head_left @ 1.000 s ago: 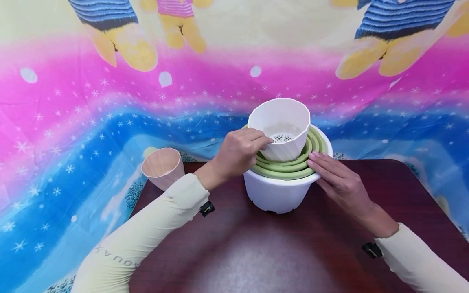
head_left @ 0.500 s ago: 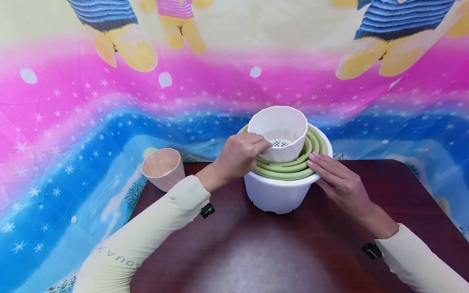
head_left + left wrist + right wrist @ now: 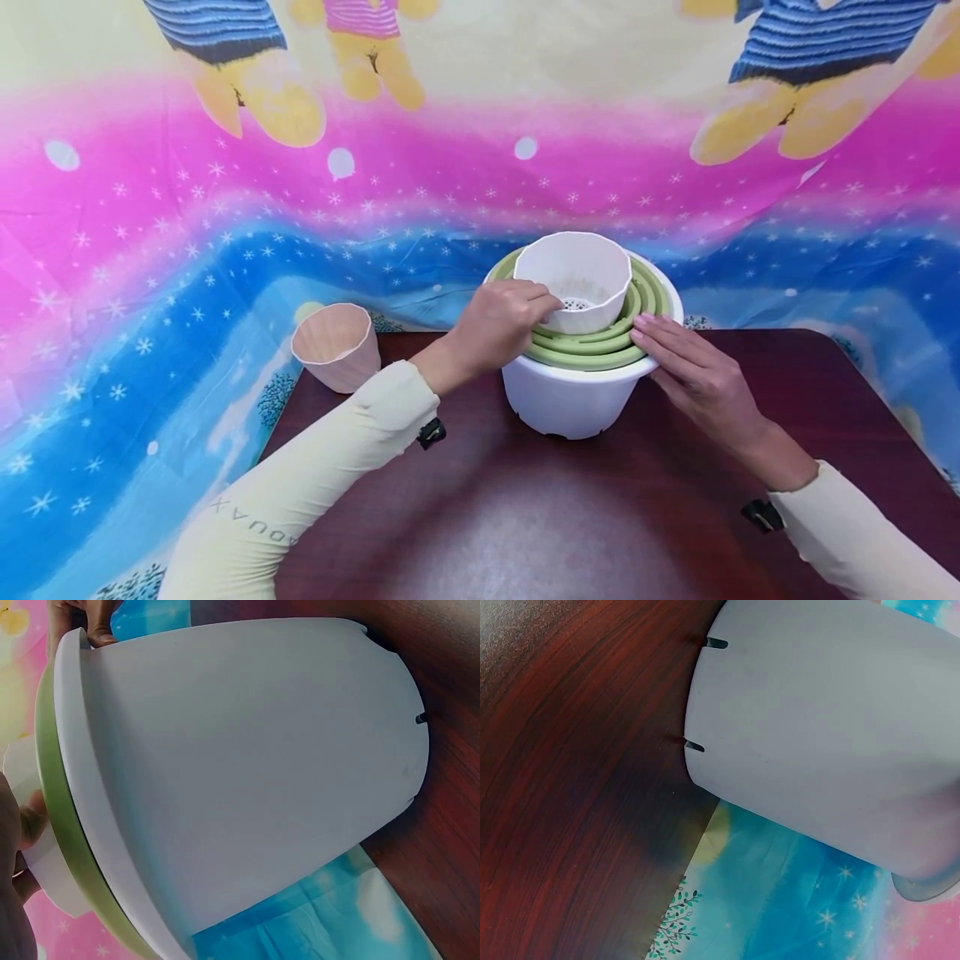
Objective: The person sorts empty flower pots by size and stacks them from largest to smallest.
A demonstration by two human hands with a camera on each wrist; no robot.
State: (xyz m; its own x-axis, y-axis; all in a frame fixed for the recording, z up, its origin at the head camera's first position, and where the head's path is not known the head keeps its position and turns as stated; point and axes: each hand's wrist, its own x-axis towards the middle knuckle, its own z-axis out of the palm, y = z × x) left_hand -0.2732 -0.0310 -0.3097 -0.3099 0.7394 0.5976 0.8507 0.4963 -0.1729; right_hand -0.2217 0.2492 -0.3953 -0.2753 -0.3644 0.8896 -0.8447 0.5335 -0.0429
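My left hand [image 3: 508, 321] pinches the near left rim of a small white fluted flower pot [image 3: 592, 258] with a perforated bottom. This pot sits partly inside several nested green pots [image 3: 592, 361], whose rims show as rings. A large white flower pot [image 3: 567, 404] stands upright on the table and holds them all. At its right side, my right hand [image 3: 701, 379] grips the rim, fingers over the top and touching the outer green rim. The big pot's outer wall [image 3: 247, 757] fills most of the left wrist view. The right wrist view shows its notched base [image 3: 727, 697].
A beige-pink fluted pot [image 3: 341, 354] stands at the table's left edge, beside my left forearm. The dark red-brown wooden table [image 3: 487, 517] ends just behind the pots. A colourful printed cloth [image 3: 420, 192] hangs behind it.
My left hand has lowered the small white pot deeper into the nested green pots. The right hand and the large white pot stay in place.
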